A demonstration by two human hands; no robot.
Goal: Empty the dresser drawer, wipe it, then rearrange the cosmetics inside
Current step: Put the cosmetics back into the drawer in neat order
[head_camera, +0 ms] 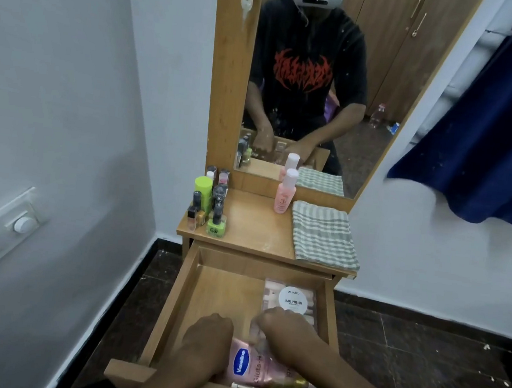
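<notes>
**Both hands in the open drawer, cosmetics partly cleared**

The drawer is pulled fully out towards the viewer, its front rail lying across the bottom of the view. Both hands are seen inside it, knuckles up and fingers curled under. The left hand is laid over the left end of a pink tube, on which "Vaseline" and "Gluta-H" can be read. The right hand is set at the near edge of a clear pack lying against the right wall. Whether either hand grips or only rests cannot be told.

The pack's round white label is printed "zudio" and "NAIL POLISH". The drawer's left half and back are seen as bare wood, with open room there.

On the surface above, small bottles are crowded at the left edge, a lime-green one foremost. A pink bottle is stood at the back against the mirror. A folded striped cloth is laid along the right edge, its near corner just overhanging. The middle strip of the surface is left free.

A key is hung in the lock on the mirror's frame. A switch panel is fixed to the wall on the left, and a blue curtain is hung to the right.
</notes>
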